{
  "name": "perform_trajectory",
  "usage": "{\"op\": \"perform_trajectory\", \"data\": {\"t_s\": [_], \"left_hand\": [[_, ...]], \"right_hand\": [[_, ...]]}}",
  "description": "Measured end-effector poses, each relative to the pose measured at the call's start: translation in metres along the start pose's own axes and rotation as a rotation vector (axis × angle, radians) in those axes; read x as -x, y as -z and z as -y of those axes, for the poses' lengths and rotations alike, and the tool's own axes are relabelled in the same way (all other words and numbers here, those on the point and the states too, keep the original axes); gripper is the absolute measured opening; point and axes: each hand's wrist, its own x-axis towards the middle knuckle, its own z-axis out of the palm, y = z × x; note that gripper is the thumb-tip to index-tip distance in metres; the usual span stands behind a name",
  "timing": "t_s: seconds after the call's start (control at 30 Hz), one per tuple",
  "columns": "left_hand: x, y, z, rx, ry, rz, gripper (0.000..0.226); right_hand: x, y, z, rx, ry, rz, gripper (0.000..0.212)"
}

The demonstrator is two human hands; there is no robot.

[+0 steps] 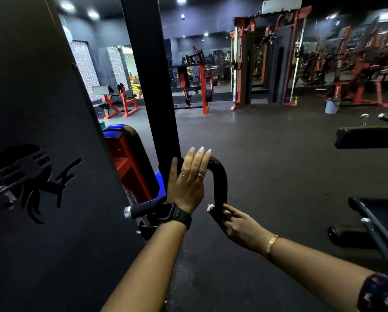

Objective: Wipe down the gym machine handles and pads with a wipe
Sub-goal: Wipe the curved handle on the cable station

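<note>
While pinching small white wipe (210, 207) to lower end of curved black handle (221, 181) w/ right hand (235, 224) and resting left hand (187, 181) flat over top bend, could prob. lose scrap-sized wipe mid-stroke or skip stretch under left palm.

Our dim gym hall
We see dark rubber floor (267, 154), red steel weight machines (203, 91), bright round ceiling lights (67, 5).

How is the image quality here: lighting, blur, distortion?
Head view: dim overall, ceiling lights blown out; wide-angle distortion slants the post; far machines at right smeared; left hand sharp, right hand and wipe slightly soft.
</note>
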Motion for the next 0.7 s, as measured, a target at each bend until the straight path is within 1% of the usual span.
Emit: {"op": "perform_trajectory", "data": {"t_s": [0.07, 0.1, 0.13, 0.17, 0.2, 0.23, 0.27, 0.3, 0.33, 0.37, 0.4, 0.43, 0.47, 0.53, 0.57, 0.63, 0.7], "left_hand": [[0.0, -0.001, 0.0, 0.013, -0.004, -0.022, 0.054], [0.0, -0.001, 0.0, 0.017, -0.002, -0.034, 0.054], [0.0, -0.002, -0.001, 0.02, 0.003, -0.046, 0.054], [0.0, -0.002, -0.002, 0.021, 0.01, -0.055, 0.053], [0.0, -0.002, -0.002, 0.022, 0.015, -0.059, 0.053], [0.0, -0.002, -0.004, 0.024, 0.022, -0.06, 0.053], [0.0, -0.002, -0.005, 0.023, 0.029, -0.058, 0.053], [0.001, -0.002, -0.006, 0.018, 0.034, -0.054, 0.054], [0.001, -0.003, -0.007, 0.016, 0.038, -0.049, 0.055], [0.002, -0.003, -0.007, 0.019, 0.04, -0.045, 0.056], [0.002, -0.003, -0.007, 0.024, 0.041, -0.041, 0.056], [0.002, -0.003, -0.008, 0.03, 0.043, -0.038, 0.056], [0.002, -0.002, -0.008, 0.036, 0.047, -0.034, 0.057], [0.002, -0.001, -0.008, 0.04, 0.055, -0.027, 0.057], [0.002, 0.0, -0.008, 0.039, 0.058, -0.019, 0.057], [0.002, 0.002, -0.008, 0.035, 0.063, -0.006, 0.058], [0.002, 0.004, -0.011, 0.034, 0.079, 0.008, 0.061]], "right_hand": [[0.017, -0.001, -0.005, -0.073, 0.031, 0.019, 0.045], [0.028, -0.006, -0.008, -0.111, 0.014, 0.071, 0.046], [0.038, -0.01, -0.012, -0.146, -0.03, 0.118, 0.047], [0.047, -0.014, -0.016, -0.19, -0.12, 0.163, 0.049], [0.053, -0.022, -0.018, -0.281, -0.265, 0.187, 0.054], [0.054, -0.026, -0.02, -0.41, -0.477, 0.232, 0.059], [0.047, -0.025, -0.022, -0.584, -0.728, 0.281, 0.057], [0.033, -0.024, -0.025, -0.817, -0.998, 0.299, 0.049], [0.016, -0.023, -0.028, -1.078, -1.242, 0.276, 0.042], [-0.002, -0.02, -0.032, -1.31, -1.422, 0.197, 0.038], [-0.019, -0.017, -0.037, -1.474, -1.52, 0.088, 0.038], [-0.038, -0.008, -0.042, -1.568, -1.539, -0.018, 0.039], [-0.054, 0.005, -0.047, -1.65, -1.511, -0.135, 0.041], [-0.081, 0.038, -0.055, -1.784, -1.388, -0.372, 0.042], [-0.091, 0.053, -0.057, -1.805, -1.329, -0.464, 0.043], [-0.105, 0.074, -0.057, -1.768, -1.215, -0.602, 0.047], [-0.105, 0.076, -0.048, -1.619, -1.176, -0.642, 0.053]]}}
